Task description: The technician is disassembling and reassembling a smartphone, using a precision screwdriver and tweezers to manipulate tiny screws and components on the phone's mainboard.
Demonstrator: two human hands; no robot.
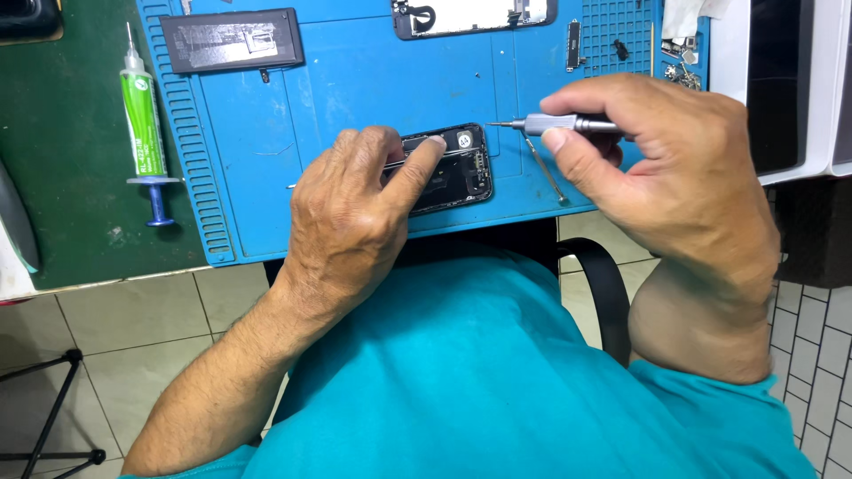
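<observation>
An opened black phone body (457, 168) lies on a blue work mat (355, 80) near its front edge. My left hand (355, 213) rests on the phone, index finger stretched across its top half and pressing it down. My right hand (666, 168) grips a grey precision screwdriver (568, 124) held level, its fine tip pointing left just above the phone's top right corner. Thin metal tweezers (543, 168) lie on the mat right of the phone, under the screwdriver.
A black phone battery (232, 40) lies at the mat's back left. A detached screen (475, 16) sits at the back centre. A green syringe tube (145, 124) rests on the green desk surface at left. Small parts (679, 58) lie back right.
</observation>
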